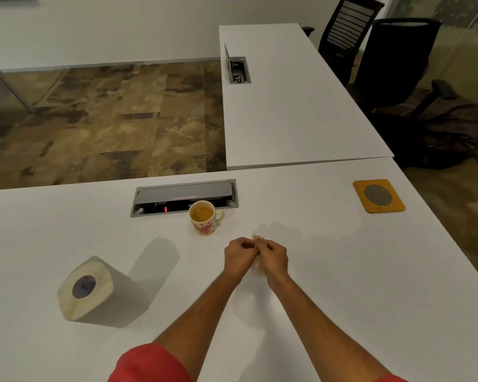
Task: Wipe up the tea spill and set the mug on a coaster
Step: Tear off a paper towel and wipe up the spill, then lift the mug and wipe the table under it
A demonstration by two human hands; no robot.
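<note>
A cream mug [204, 219] with red shapes holds tea and stands on the white table [342, 271], just in front of the cable box. My left hand [239, 256] and my right hand [275, 257] are together in front of the mug, both with curled fingers pinching a small crumpled, tea-stained tissue [258, 239] between them. An orange square coaster [378, 195] with a dark mesh disc lies far right near the table's back edge. No wet spill shows plainly on the table.
A toilet paper roll [87, 288] lies on its side at the left. An open grey cable box [184, 197] is sunk into the table behind the mug. A second white desk [287, 106] adjoins at the back; black chairs [392, 59] stand to the right.
</note>
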